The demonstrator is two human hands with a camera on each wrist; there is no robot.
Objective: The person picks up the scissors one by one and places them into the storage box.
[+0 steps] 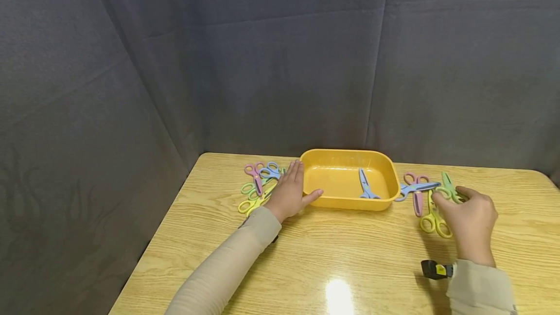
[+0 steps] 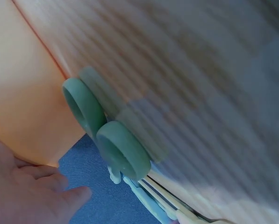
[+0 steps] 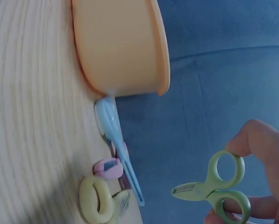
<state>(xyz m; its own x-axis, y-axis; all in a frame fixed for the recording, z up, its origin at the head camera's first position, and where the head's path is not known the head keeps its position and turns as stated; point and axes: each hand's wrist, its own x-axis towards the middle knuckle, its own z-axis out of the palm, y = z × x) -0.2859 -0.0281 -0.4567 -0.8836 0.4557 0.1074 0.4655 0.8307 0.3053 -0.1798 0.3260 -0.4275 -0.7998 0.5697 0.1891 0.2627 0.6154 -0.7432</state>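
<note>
My left hand (image 1: pixel 286 192) lies with straight fingers along the left end of a yellow tray (image 1: pixel 345 203), thumb over its front rim. Inside the tray is one pair of blue scissors (image 1: pixel 366 187). With thumb and fingers, my right hand (image 1: pixel 471 218) grips green scissors (image 3: pixel 203 190) by their handle loops, blades shut, held up above the table in the right wrist view. Below and left of that hand lie yellow scissors (image 1: pixel 433 220), pink scissors (image 1: pixel 418 203) and blue scissors (image 1: pixel 411 189), partly overlapping at the tray's right side.
Left of the tray, beside my left hand, lies a pile of pink scissors (image 1: pixel 255 174), blue scissors (image 1: pixel 269 171), green scissors (image 2: pixel 125 149) and yellow scissors (image 1: pixel 249 205). A dark curtain (image 1: pixel 280 62) hangs behind the wooden table (image 1: pixel 350 252).
</note>
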